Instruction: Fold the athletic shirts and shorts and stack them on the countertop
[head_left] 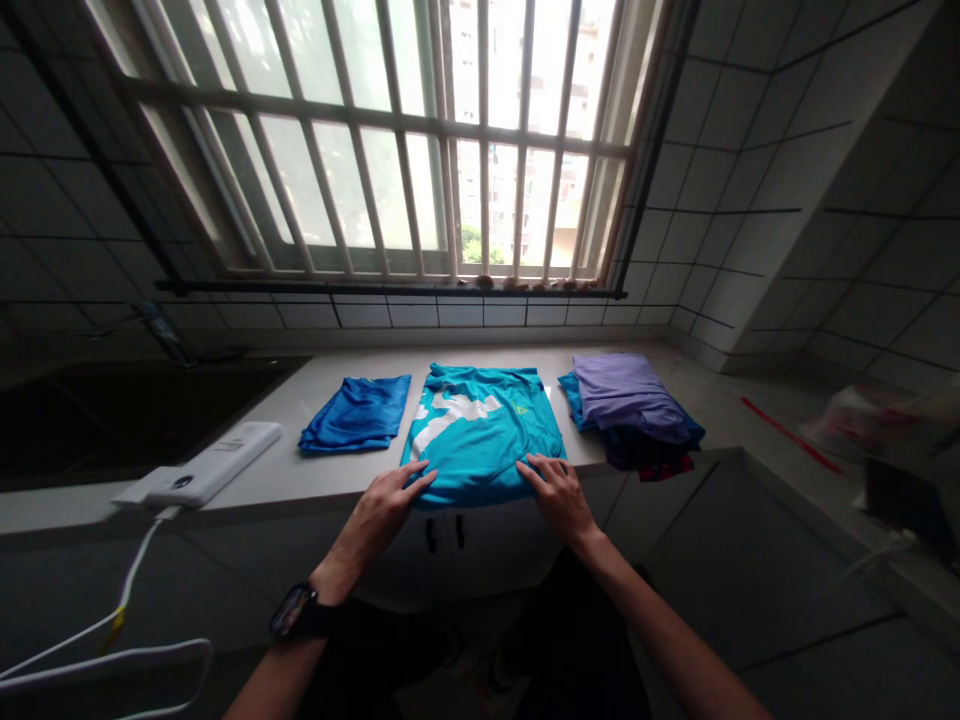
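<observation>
A turquoise T-shirt [480, 430] with a white print and a small yellow-green mark is folded into a rough rectangle. Its near edge hangs slightly over the counter's front edge. My left hand [390, 500] rests at its near left corner, fingers stretched over the fabric and a watch on the wrist. At the near right corner, my right hand [556, 490] lies with its fingers spread on the cloth. Left of the shirt is a folded blue garment [358, 413]. To the right, a lilac folded garment [628, 392] tops a pile of darker clothes.
A white power bank [217, 465] with a white cable [135, 560] sits by the dark sink [187, 410] at left. A red strip [791, 435] and a clear plastic bag [855, 420] lie on the right counter. Behind is a barred window [405, 125].
</observation>
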